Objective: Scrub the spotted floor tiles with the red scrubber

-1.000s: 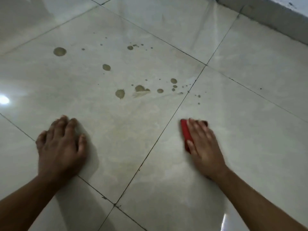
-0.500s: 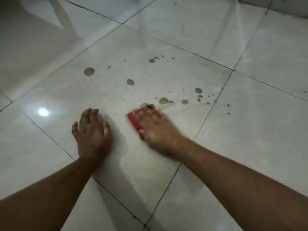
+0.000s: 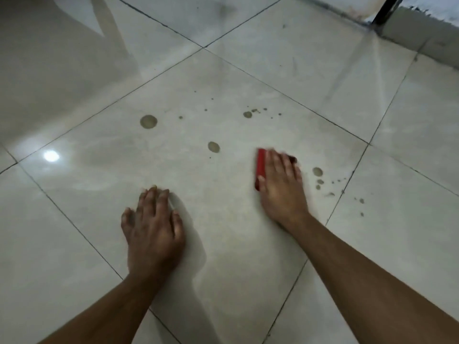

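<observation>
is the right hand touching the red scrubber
Touching. The head view shows the right hand laid flat on top of the red scrubber, fingers spread over it, with only its left edge showing.

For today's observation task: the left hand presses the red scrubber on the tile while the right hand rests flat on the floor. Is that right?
No, the hands are swapped. In the head view the right hand presses the red scrubber on the tile, while the left hand rests flat on the floor.
</observation>
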